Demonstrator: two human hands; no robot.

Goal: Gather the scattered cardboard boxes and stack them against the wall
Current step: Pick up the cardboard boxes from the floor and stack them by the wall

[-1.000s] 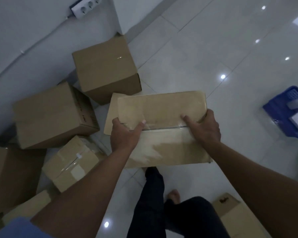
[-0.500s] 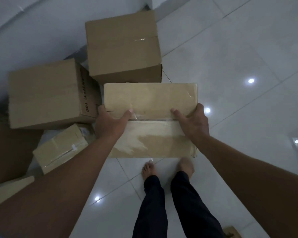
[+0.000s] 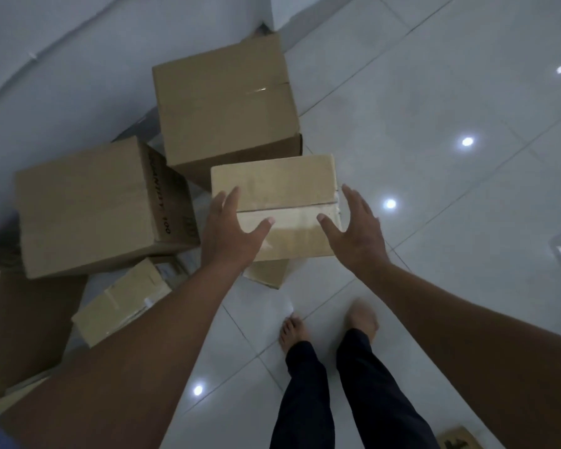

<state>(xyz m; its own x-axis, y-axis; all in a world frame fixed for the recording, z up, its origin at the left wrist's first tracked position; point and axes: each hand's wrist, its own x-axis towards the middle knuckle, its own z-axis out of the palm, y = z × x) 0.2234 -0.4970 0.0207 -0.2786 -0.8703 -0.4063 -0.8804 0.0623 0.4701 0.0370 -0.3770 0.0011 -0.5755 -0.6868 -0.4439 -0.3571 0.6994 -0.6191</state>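
A pale taped cardboard box lies in the middle of the view, resting on a lower box whose corner shows beneath it. My left hand hovers at its left side, fingers spread, holding nothing. My right hand is open beside its right edge, also apart from it. A large brown box stands behind it near the wall corner. Another large box with printed text sits to the left by the grey wall.
A small taped box lies tilted at lower left, and a dark brown box fills the left edge. My bare feet stand on the glossy white tile floor. A cardboard piece peeks in at the bottom.
Both hands let go of the pale box and drew back with fingers spread. The box now rests lower and farther forward, on another box in front of the large brown one.
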